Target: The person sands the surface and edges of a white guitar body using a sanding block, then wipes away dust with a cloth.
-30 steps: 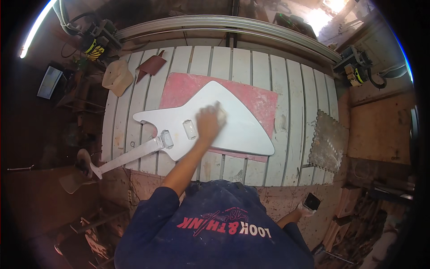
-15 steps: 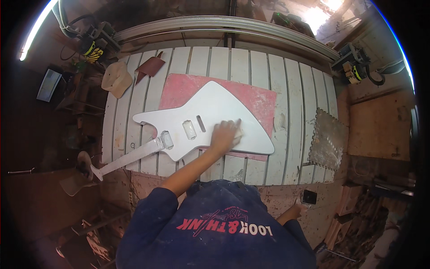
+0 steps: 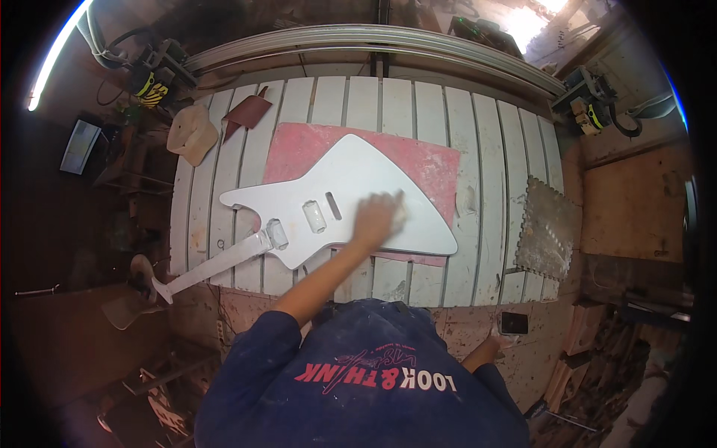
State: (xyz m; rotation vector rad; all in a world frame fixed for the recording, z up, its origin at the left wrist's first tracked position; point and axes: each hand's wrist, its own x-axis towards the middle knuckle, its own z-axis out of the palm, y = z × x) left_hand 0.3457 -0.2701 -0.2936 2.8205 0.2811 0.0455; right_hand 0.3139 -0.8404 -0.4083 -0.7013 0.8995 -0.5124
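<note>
A white, angular electric guitar body (image 3: 347, 175) lies flat on a pink sheet (image 3: 295, 145), its pale neck (image 3: 224, 257) stretching to the lower left past the table edge. My left hand (image 3: 376, 218) rests on the body's wide right part, fingers bent and smeared by motion. Under and beside those fingers shows a small pale piece (image 3: 401, 215), too blurred to name for certain. Off the table's near edge at the right, my right hand (image 3: 506, 341) grips a dark, flat rectangular device like a phone (image 3: 514, 322).
The slatted white table (image 3: 482, 216) bears a beige cap (image 3: 193, 134) and a reddish-brown sheet (image 3: 248, 114) at the far left. A grey interlocking mat (image 3: 547, 228) lies at the right. A metal rail (image 3: 373, 35) spans the back, with machine units at both ends.
My left hand has moved slightly up across the guitar body. The device in my right hand has tilted and shifted a little. The guitar has stayed in place.
</note>
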